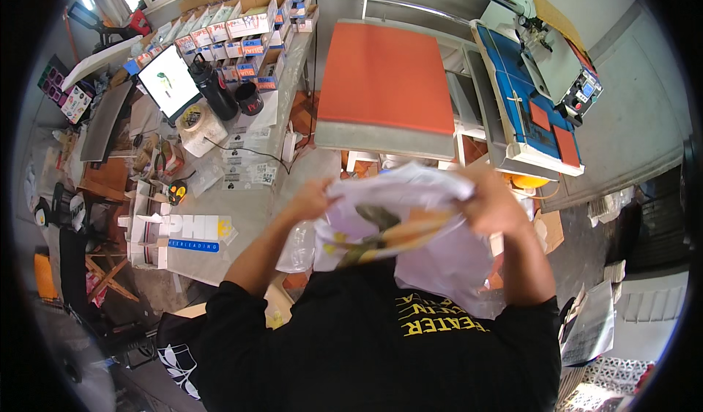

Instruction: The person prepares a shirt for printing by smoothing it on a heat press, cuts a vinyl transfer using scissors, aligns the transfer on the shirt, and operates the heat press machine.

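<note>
A white fabric piece [439, 264], probably a garment, hangs in folds before my chest, blurred by motion. A yellow and dark green print shows on it. My left hand [314, 199] grips its left upper edge, and my right hand [486, 200] grips the right upper edge. Just beyond the fabric is a heat press's lower platen with an orange-red pad [384, 77] on top. A clear plastic bag [298, 250] lies close by on the left, partly behind the fabric.
Left of me, a long table [247, 214] bears a lit screen [169, 80], a black bottle [214, 91], a black mug [250, 99], a tape measure [177, 192] and stacked cardboard boxes [252, 19]. A screen-printing-like blue-topped frame [513, 93] and a machine with a control box [583, 91] stand at the right.
</note>
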The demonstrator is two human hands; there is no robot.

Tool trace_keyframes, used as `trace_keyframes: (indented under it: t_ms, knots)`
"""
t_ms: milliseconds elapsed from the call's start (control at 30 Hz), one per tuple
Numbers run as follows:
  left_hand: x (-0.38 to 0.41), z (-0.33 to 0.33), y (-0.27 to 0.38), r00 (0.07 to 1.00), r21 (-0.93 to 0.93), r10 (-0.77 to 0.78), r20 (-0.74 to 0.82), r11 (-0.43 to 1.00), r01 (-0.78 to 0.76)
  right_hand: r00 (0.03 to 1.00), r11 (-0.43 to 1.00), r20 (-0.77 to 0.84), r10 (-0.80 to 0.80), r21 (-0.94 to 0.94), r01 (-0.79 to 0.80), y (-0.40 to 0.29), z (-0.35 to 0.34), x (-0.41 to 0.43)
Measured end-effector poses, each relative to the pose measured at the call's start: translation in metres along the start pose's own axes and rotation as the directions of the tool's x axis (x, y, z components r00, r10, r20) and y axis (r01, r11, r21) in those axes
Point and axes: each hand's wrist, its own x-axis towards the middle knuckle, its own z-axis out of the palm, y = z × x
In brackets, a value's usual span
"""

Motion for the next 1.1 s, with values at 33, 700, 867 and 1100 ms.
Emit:
trace_keyframes:
  t_ms: [33,700,867,1100]
  knots:
    - [-0.001,-0.02,-0.007,0.978,0.106,0.048,-0.202,0.994,-0.027,0.989,0.995,-0.143,-0.025,0.094,0.039,0.02,-0.006,0.001]
    - [0.11,-0.231,0.102,0.664,0.242,0.346,-0.663,0.938,-0.247,0.472,0.891,-0.84,0.266,0.027,-0.454,0.168,-0.116,0.037]
    - [0.174,-0.283,0.155,0.711,0.054,0.378,-0.593,0.9,-0.433,0.673,0.972,-0.71,0.205,0.066,-0.227,0.192,-0.195,0.078]
    - [0.32,-0.306,0.128,0.689,0.388,0.346,-0.637,0.916,-0.102,0.58,0.958,-0.815,-0.018,-0.18,-0.224,0.272,-0.224,0.234]
